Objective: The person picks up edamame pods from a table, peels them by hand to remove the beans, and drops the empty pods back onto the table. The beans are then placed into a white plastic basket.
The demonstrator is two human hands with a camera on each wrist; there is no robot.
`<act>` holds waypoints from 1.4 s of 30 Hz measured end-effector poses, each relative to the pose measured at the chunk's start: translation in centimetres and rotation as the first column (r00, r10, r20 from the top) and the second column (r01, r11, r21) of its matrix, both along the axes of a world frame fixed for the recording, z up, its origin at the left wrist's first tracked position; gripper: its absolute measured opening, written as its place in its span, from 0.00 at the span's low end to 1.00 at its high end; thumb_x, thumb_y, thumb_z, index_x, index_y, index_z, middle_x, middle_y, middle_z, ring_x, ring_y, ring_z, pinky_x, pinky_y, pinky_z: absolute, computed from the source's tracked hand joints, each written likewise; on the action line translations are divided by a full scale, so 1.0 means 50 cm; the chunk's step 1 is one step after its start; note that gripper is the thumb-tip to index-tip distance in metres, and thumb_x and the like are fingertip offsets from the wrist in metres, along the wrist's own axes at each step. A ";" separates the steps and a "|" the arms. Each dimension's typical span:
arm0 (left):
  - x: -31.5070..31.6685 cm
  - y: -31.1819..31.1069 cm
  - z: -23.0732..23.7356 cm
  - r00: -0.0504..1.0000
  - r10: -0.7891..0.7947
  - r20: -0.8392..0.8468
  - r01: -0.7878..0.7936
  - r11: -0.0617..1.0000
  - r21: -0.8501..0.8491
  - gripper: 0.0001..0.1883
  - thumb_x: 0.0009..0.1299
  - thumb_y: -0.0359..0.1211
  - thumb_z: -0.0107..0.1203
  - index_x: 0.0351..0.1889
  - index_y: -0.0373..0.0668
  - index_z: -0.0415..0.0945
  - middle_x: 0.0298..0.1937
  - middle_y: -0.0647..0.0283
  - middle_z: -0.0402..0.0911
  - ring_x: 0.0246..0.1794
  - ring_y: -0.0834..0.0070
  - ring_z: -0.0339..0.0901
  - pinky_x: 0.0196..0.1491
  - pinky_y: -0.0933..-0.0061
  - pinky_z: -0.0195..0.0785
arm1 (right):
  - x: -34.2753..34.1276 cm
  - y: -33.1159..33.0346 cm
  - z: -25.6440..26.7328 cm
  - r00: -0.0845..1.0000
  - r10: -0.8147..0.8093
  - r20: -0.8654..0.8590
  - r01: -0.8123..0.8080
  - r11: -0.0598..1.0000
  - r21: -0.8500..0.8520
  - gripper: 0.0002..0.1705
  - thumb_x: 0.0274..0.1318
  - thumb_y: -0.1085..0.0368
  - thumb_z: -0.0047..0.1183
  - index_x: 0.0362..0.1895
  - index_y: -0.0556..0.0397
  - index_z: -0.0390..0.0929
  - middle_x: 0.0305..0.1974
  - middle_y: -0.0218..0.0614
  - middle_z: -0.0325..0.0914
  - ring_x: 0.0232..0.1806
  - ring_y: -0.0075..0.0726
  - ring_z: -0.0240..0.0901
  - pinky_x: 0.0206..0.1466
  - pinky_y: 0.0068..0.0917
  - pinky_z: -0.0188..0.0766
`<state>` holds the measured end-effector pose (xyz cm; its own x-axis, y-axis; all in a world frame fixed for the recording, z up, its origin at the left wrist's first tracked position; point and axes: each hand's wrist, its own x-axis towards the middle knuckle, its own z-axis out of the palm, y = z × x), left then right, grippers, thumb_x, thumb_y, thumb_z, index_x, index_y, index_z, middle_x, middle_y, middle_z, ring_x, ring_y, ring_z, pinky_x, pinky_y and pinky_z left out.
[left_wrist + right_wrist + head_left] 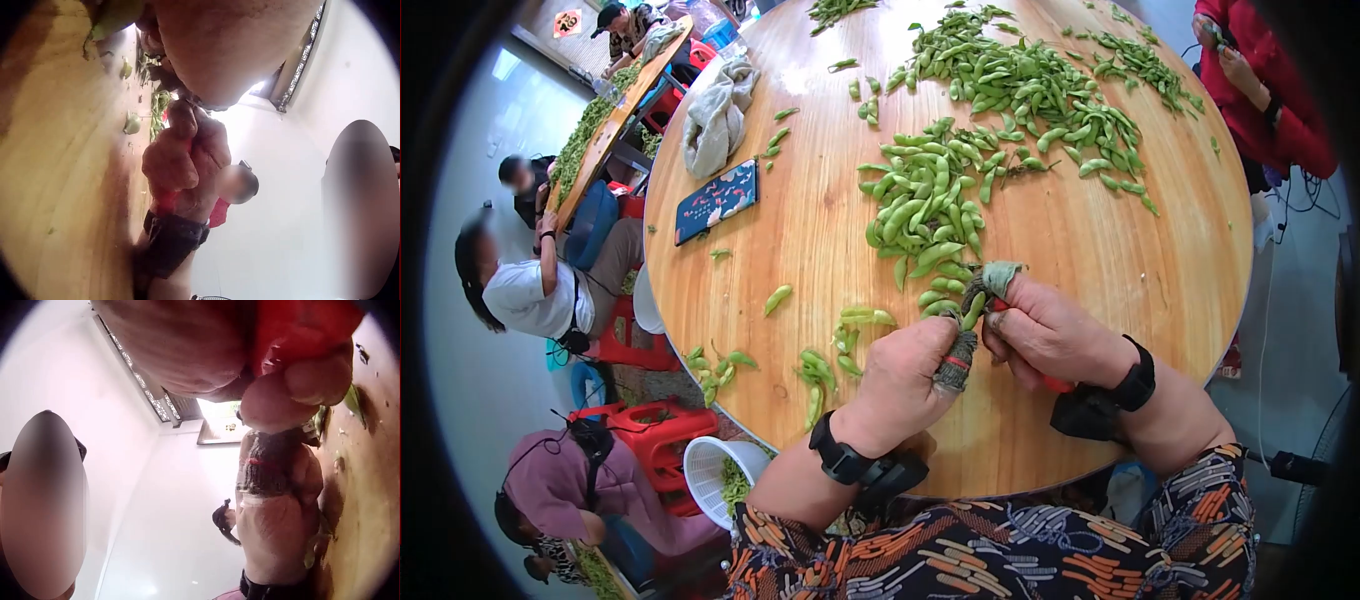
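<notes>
Left hand (900, 380), in a grey knitted finger cover (955, 366) with red band, pinches a plump green bean pod (973, 310); right hand (1055, 325), close beside it, grips a red-handled tool (1057, 384), head hidden. Loose pile of green pods (920, 195) just beyond both hands on light-brown wooden worktop (810, 230).

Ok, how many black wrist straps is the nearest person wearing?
2: the left strap on the wrist of the left hand, the right strap on that of the right hand.

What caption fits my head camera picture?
A green pod between left hand and right hand, more pods heaped on the wooden table.
</notes>
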<state>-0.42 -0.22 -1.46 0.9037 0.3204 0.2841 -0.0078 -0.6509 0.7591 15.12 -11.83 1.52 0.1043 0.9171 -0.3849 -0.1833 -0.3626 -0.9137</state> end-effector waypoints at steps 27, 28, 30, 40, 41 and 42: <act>-0.011 0.008 0.029 0.962 -0.241 -0.126 0.060 0.642 -0.764 0.08 0.70 0.33 0.50 0.42 0.40 0.72 0.30 0.73 0.72 0.28 0.84 0.68 0.31 0.80 0.63 | -0.002 0.001 0.032 0.918 0.150 0.366 -0.199 0.975 0.098 0.08 0.56 0.69 0.42 0.40 0.58 0.66 0.25 0.46 0.74 0.29 0.53 0.75 0.31 0.39 0.72; -0.012 0.009 0.033 0.953 -0.249 -0.174 -0.004 0.563 -0.827 0.08 0.70 0.32 0.49 0.43 0.40 0.72 0.30 0.74 0.71 0.28 0.86 0.66 0.31 0.82 0.61 | -0.003 0.003 0.038 0.964 0.160 0.211 -0.153 0.987 -0.049 0.08 0.57 0.69 0.41 0.39 0.59 0.65 0.24 0.45 0.73 0.28 0.53 0.75 0.30 0.39 0.71; -0.014 0.007 0.035 0.942 -0.258 -0.215 -0.070 0.476 -0.877 0.08 0.70 0.31 0.49 0.44 0.41 0.72 0.30 0.75 0.70 0.28 0.87 0.65 0.30 0.84 0.59 | -0.002 -0.002 0.026 0.941 0.149 0.304 -0.148 0.989 -0.026 0.07 0.57 0.70 0.40 0.39 0.58 0.65 0.23 0.41 0.72 0.25 0.44 0.74 0.27 0.35 0.70; -0.010 0.008 0.029 0.901 -0.396 -0.179 0.003 0.418 -0.908 0.15 0.72 0.38 0.50 0.52 0.42 0.71 0.37 0.75 0.73 0.32 0.91 0.65 0.33 0.89 0.57 | -0.011 -0.020 -0.003 0.842 0.055 0.537 -0.225 0.940 0.257 0.09 0.53 0.74 0.37 0.39 0.54 0.65 0.22 0.30 0.68 0.23 0.25 0.68 0.24 0.27 0.63; -0.010 0.005 0.029 0.899 -0.420 -0.125 0.055 0.391 -0.919 0.16 0.72 0.39 0.50 0.53 0.42 0.71 0.39 0.74 0.73 0.35 0.90 0.66 0.37 0.87 0.59 | -0.014 -0.020 0.022 0.945 0.140 0.295 -0.173 0.981 0.089 0.11 0.52 0.75 0.36 0.40 0.53 0.66 0.23 0.27 0.67 0.23 0.22 0.64 0.24 0.23 0.61; -0.010 0.005 0.029 0.894 -0.442 -0.070 0.107 0.362 -0.926 0.17 0.72 0.39 0.50 0.55 0.41 0.70 0.41 0.74 0.73 0.38 0.89 0.67 0.41 0.85 0.61 | -0.014 -0.020 0.035 0.943 0.143 0.301 -0.178 0.980 0.091 0.11 0.52 0.75 0.36 0.40 0.53 0.66 0.23 0.27 0.67 0.23 0.22 0.64 0.24 0.23 0.61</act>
